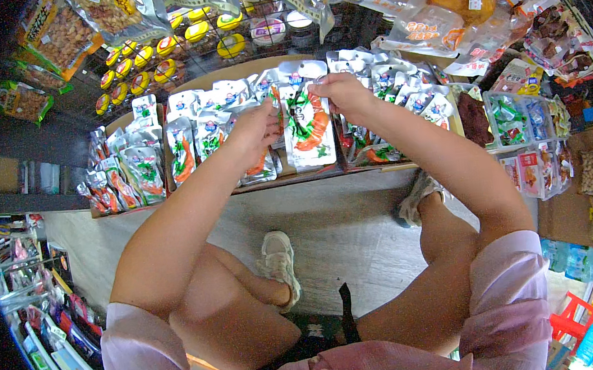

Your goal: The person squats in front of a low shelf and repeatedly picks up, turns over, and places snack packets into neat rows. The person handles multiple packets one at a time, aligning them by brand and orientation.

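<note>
My right hand [344, 96] pinches the upper right edge of a silver snack pouch [309, 124] with a shrimp picture, which stands upright at the front of a cardboard box. My left hand [258, 129] is just left of that pouch, its fingers raised among similar pouches [209, 132]; whether it grips one of them cannot be told. More silver pouches [411, 91] fill a box on the right, partly behind my right forearm. A smaller group of pouches [143, 168] stands in a box on the left.
Yellow-lidded jars [165, 71] sit behind a black wire grid. Large bagged snacks [456, 0] hang above. Clear plastic tubs [509, 119] of packets stand at the right. Below the boxes is the grey floor [338, 218], with my feet on it.
</note>
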### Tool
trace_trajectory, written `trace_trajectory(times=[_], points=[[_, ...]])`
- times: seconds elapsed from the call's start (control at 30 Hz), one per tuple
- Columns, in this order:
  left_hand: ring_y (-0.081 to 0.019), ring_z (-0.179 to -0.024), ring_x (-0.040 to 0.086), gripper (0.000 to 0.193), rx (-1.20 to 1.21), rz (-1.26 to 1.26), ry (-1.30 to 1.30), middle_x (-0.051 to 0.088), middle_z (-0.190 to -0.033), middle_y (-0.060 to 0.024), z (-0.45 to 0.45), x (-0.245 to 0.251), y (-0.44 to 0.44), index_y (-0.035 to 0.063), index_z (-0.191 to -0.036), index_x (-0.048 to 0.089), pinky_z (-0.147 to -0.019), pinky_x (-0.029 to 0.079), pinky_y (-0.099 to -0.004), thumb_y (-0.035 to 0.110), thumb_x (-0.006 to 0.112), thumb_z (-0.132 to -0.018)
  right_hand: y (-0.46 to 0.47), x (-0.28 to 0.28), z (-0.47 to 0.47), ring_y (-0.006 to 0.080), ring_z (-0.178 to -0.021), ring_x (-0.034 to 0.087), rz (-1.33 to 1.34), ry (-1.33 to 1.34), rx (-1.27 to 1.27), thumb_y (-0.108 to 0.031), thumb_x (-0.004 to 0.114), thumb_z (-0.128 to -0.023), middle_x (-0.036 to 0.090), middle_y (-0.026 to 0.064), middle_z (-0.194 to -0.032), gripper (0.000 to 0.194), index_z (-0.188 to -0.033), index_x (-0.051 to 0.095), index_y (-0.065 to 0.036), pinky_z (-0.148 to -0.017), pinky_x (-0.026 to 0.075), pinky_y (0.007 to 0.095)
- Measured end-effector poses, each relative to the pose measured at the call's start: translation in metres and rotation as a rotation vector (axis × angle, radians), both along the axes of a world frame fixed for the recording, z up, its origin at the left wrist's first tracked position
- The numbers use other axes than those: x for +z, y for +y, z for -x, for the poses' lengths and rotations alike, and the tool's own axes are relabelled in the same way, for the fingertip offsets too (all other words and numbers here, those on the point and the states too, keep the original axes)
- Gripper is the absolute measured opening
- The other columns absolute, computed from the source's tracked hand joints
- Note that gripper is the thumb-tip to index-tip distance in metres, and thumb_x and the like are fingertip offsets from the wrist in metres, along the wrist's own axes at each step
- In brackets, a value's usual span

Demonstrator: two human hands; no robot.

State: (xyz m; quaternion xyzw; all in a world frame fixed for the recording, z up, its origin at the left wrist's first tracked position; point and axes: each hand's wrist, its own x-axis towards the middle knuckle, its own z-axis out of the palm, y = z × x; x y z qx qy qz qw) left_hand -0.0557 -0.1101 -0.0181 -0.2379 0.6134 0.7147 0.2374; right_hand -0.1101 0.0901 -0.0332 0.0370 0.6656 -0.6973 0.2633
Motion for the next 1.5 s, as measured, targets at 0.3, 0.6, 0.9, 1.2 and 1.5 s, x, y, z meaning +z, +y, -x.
trace_trajectory(times=[0.3, 0.6, 0.9, 1.2, 1.5], points=[[-0.0205, -0.105, 0.046, 0.048, -0.079, 0.207, 0.099, 0.05, -0.113, -0.0083, 0.007, -0.004, -0.008, 0.0058, -0.122, 0.046, -0.092, 0.04, -0.0394, 0.041, 0.058, -0.09, -0.065, -0.051, 0.038, 0.0328, -0.085, 0.065, -0.709, 0.524, -0.059, -0.027, 0.074, -0.073, 0.067, 0.018, -0.09, 0.035, -0.096, 0.065, -0.003, -0.073, 0.05, 0.038], [-0.0184, -0.096, 0.048, 0.039, -0.031, 0.224, 0.158, 0.054, -0.105, -0.0071, 0.0, 0.005, 0.011, 0.0053, -0.113, 0.051, -0.083, 0.042, -0.0373, 0.038, 0.055, -0.092, -0.054, -0.068, 0.022, 0.0373, -0.084, 0.063, -0.683, 0.815, 0.057, -0.015, 0.067, -0.071, 0.064, 0.0202, -0.086, 0.024, -0.091, 0.061, -0.003, -0.072, 0.049, 0.0433], [-0.0193, -0.105, 0.045, 0.034, -0.155, 0.257, 0.129, 0.052, -0.112, -0.0033, 0.0, 0.002, 0.024, 0.0109, -0.113, 0.053, -0.09, 0.04, -0.0395, 0.035, 0.056, -0.09, 0.017, -0.031, 0.004, 0.0327, -0.082, 0.065, -0.88, 0.765, 0.461, -0.019, 0.065, -0.078, 0.067, 0.0134, -0.084, 0.019, -0.091, 0.063, -0.006, -0.07, 0.052, 0.0407], [-0.0141, -0.101, 0.051, 0.041, -0.446, 0.241, 0.055, 0.058, -0.108, -0.0018, -0.009, -0.006, 0.044, 0.0094, -0.119, 0.053, -0.085, 0.042, -0.0325, 0.039, 0.056, -0.092, 0.122, -0.037, -0.054, 0.0318, -0.089, 0.066, -1.377, 0.647, 0.958, -0.01, 0.063, -0.074, 0.068, 0.0141, -0.091, 0.022, -0.095, 0.069, -0.011, -0.073, 0.055, 0.0451], [-0.0187, -0.106, 0.055, 0.052, -0.388, 0.116, -0.011, 0.059, -0.112, -0.0081, -0.009, -0.01, 0.043, 0.004, -0.113, 0.054, -0.091, 0.043, -0.0358, 0.05, 0.056, -0.089, 0.078, 0.05, -0.093, 0.0275, -0.079, 0.063, -0.776, 1.433, 0.426, -0.002, 0.06, -0.069, 0.06, 0.0079, -0.094, 0.018, -0.087, 0.055, -0.005, -0.064, 0.054, 0.0349]])
